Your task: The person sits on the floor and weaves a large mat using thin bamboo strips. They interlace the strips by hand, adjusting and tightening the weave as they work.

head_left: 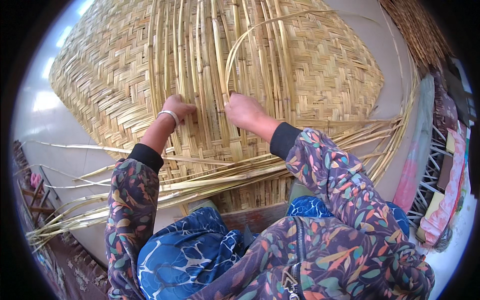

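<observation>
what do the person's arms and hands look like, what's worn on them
Both arms wear dark sleeves printed with colourful leaves, ending in black ribbed cuffs. The left hand has a pale bangle at the wrist. The right hand is bare, with no glove.

A pale, smooth floor (75, 160) carries a large woven mat (310, 65) of yellow cane, spread flat across most of it. Loose cane strips (210, 177) lie in long bundles over the mat's near edge and fan out onto the bare floor to the left and right.
</observation>
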{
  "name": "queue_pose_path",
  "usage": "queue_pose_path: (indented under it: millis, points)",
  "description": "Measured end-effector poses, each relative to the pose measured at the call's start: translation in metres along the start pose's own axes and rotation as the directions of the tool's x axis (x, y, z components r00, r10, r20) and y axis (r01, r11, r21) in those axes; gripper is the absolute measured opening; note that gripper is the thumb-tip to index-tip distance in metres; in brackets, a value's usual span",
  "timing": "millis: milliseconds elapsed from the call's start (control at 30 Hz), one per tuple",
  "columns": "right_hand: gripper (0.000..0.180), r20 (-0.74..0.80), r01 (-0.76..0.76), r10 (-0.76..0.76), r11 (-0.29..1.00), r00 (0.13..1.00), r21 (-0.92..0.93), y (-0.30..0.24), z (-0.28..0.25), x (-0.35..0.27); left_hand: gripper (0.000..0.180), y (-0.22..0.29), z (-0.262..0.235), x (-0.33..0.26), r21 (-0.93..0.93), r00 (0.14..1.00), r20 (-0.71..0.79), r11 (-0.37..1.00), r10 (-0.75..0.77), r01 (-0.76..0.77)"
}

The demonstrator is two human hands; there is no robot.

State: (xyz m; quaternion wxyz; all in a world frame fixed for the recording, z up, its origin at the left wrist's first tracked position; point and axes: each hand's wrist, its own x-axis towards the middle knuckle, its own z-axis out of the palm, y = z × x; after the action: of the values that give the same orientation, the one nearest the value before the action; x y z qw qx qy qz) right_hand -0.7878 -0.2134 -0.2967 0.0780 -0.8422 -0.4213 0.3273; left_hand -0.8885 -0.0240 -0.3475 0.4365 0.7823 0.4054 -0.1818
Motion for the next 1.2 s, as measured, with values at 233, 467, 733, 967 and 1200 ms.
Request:
queue_pose_path:
  millis: [233,467,733,967,1200]
  points:
    - [0.031,-0.054,-0.179,0.199,0.949,0.979,0.261,0.018,0.013,0.02,0.022,-0.007,-0.003,-0.025,-0.587,0.987,0.153,0.808,0.047,0.053]
    - [0.039,-0.02,-0.223,0.271,0.829,0.962,0.513,0.025,0.018,0.027,0.027,-0.015,-0.013,-0.034,-0.937,0.924,0.233,0.325,0.304,0.13]
    - [0.03,-0.138,-0.131,0.27,0.778,0.953,0.614,0.03,0.027,0.015,0.043,0.009,-0.027,-0.004,-0.87,0.646,0.492,0.355,0.584,0.342]
    - [0.02,0.149,-0.234,0.261,0.331,0.954,0.914,0.027,0.018,0.014,0.055,0.017,-0.023,0.013,-0.773,0.672,0.6,0.531,0.434,0.347]
    - [0.024,0.175,-0.096,-0.127,0.467,0.976,0.879,0.055,0.032,0.035,0.032,0.035,-0.009,0.018,-0.806,0.747,0.537,0.501,0.393,0.316]
